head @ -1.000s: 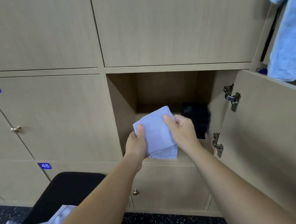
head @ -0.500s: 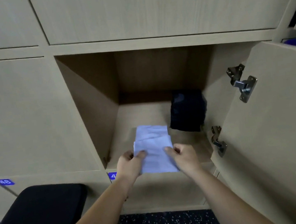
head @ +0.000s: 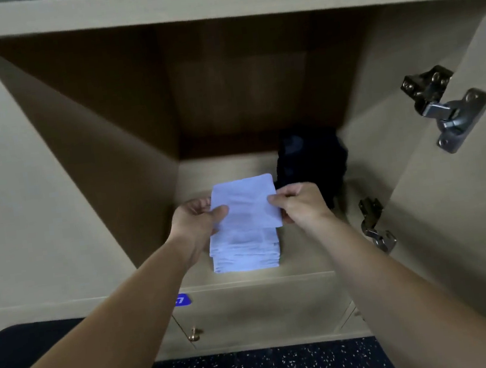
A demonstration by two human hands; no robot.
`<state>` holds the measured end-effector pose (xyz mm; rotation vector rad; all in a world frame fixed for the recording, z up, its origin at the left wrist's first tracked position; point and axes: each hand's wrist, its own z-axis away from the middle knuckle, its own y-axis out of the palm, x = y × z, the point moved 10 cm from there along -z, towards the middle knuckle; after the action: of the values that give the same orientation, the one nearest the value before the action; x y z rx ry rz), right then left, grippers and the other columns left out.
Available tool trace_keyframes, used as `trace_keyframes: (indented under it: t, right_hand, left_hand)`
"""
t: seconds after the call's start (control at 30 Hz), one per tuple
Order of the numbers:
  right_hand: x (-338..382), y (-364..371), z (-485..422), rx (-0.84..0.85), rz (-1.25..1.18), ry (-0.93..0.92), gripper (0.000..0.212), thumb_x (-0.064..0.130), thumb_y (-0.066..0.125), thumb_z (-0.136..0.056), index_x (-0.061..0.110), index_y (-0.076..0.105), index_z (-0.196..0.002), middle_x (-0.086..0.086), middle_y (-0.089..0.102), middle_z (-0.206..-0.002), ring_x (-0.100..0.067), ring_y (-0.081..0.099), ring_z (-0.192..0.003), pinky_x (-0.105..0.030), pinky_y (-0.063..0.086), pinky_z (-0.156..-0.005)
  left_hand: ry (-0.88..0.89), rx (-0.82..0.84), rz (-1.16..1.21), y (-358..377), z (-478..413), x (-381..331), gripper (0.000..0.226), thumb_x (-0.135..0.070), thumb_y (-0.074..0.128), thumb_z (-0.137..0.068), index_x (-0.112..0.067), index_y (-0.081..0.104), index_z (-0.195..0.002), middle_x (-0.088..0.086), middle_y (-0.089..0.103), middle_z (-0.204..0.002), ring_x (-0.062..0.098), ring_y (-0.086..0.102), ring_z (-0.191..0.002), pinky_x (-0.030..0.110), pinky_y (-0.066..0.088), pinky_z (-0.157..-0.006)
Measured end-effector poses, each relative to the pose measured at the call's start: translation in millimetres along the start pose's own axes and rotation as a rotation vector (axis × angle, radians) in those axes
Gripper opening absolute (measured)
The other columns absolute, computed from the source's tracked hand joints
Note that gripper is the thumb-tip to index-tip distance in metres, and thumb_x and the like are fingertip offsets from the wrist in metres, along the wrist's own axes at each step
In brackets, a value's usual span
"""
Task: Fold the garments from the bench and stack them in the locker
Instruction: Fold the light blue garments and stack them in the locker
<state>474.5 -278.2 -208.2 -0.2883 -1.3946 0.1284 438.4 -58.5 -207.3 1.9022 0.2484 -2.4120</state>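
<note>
Pushed deeper since half-second ago: folded pale garment, now resting on locker floor, dark folded garment just beside at 2 o'clock. Pinched at side edges by left hand and right hand, thumbs on top. Placement nearly done; release probably next.

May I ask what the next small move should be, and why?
Probably lay the held end flat and let go: the left hand and right hand pinch the folded light garment, whose lower layers seem to rest on the locker floor near the black garment.
</note>
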Motion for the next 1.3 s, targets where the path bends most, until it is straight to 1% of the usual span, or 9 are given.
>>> trace_keyframes:
  t: [0.1, 0.23, 0.37, 0.5, 0.8, 0.9, 1.0, 1.13, 1.3]
  right_hand:
    - [-15, 5, -2, -0.002, 0.006, 0.011, 0.007, 0.011, 0.073, -0.083, 0.008, 0.068, -0.08, -0.013, 0.071, -0.086, -0.022, 0.063, -0.073, -0.036, 0.052, -0.07]
    - [-29, 7, 0, -0.005, 0.002, -0.005, 0.011, 0.009, 0.073, -0.082, 0.0, 0.071, -0.087, -0.013, 0.071, -0.086, -0.021, 0.062, -0.073, -0.038, 0.051, -0.073]
    - [-30, 6, 2, -0.029, 0.002, -0.036, 0.008, 0.009, 0.072, -0.084, 0.004, 0.071, -0.09, -0.012, 0.073, -0.092, -0.025, 0.068, -0.085, -0.04, 0.054, -0.083]
    - [-24, 8, 2, -0.043, 0.005, -0.101, 0.008, 0.007, 0.072, -0.083, 0.009, 0.069, -0.09, -0.009, 0.071, -0.089, -0.022, 0.066, -0.084, -0.039, 0.054, -0.083]
    - [-20, 5, 8, -0.081, 0.109, -0.134, 0.018, 0.021, 0.076, -0.081, 0.013, 0.069, -0.096, -0.003, 0.071, -0.093, -0.023, 0.068, -0.089, -0.042, 0.054, -0.084]
    - [18, 2, 23, -0.186, 0.521, -0.39, 0.033, 0.029, 0.063, -0.089, 0.011, 0.064, -0.117, -0.009, 0.062, -0.114, -0.027, 0.058, -0.106, -0.038, 0.047, -0.09]
    - [44, 41, 36, -0.031, 0.889, -0.628, 0.05, 0.037, 0.045, -0.096, 0.008, 0.049, -0.137, -0.011, 0.043, -0.146, -0.028, 0.032, -0.138, -0.036, 0.027, -0.111]
    - [2, 70, 25, 0.213, 1.027, -0.429, 0.062, 0.046, 0.026, -0.103, 0.012, 0.014, -0.154, -0.006, 0.004, -0.163, -0.016, -0.003, -0.15, -0.029, -0.005, -0.118]
    - [-34, 68, 22, 0.228, 0.779, -0.294, 0.063, 0.044, 0.021, -0.104, 0.014, -0.003, -0.154, -0.001, -0.011, -0.162, -0.009, -0.013, -0.147, -0.018, -0.012, -0.113]
  left_hand:
    - [-0.004, -0.003, 0.027, 0, 0, 11, 0.013, -0.003, 0.07, -0.087, -0.008, 0.072, -0.099, 0.004, 0.075, -0.093, 0.015, 0.071, -0.076, 0.023, 0.056, -0.065]
    - [-0.026, -0.01, 0.021, 0, 1, 24, 0.016, -0.006, 0.071, -0.087, -0.013, 0.07, -0.101, 0.0, 0.074, -0.094, 0.018, 0.07, -0.084, 0.031, 0.055, -0.076]
    - [-0.002, -0.033, 0.022, 0, 0, 26, 0.018, -0.004, 0.071, -0.087, -0.014, 0.068, -0.101, -0.001, 0.072, -0.091, 0.009, 0.068, -0.073, 0.019, 0.054, -0.058]
    - [0.023, -0.048, 0.015, -4, 0, 26, 0.028, -0.002, 0.072, -0.085, -0.009, 0.068, -0.111, 0.003, 0.074, -0.098, 0.014, 0.07, -0.08, 0.016, 0.052, -0.054]
    - [0.078, -0.042, -0.044, -6, 6, 18, 0.057, -0.007, 0.076, -0.082, -0.01, 0.052, -0.133, -0.002, 0.072, -0.103, 0.019, 0.069, -0.096, 0.03, 0.054, -0.08]
    - [0.264, -0.108, -0.463, -5, 11, -9, 0.046, -0.019, 0.067, -0.091, -0.012, 0.053, -0.134, -0.004, 0.06, -0.12, 0.022, 0.056, -0.118, 0.028, 0.044, -0.096]
    - [0.477, -0.039, -0.893, 22, 7, -31, 0.052, -0.026, 0.049, -0.101, -0.009, 0.037, -0.148, 0.006, 0.03, -0.158, 0.02, 0.023, -0.146, 0.024, 0.019, -0.114]
    - [0.407, 0.153, -1.174, 50, -12, 1, 0.058, -0.035, 0.027, -0.106, -0.008, 0.012, -0.155, 0.009, 0.004, -0.164, 0.016, -0.001, -0.151, 0.025, -0.002, -0.12]
    - [0.403, 0.154, -0.972, 52, -20, 29, 0.057, -0.033, 0.027, -0.106, -0.006, 0.013, -0.154, 0.007, 0.003, -0.164, 0.014, -0.005, -0.151, 0.016, -0.009, -0.115]
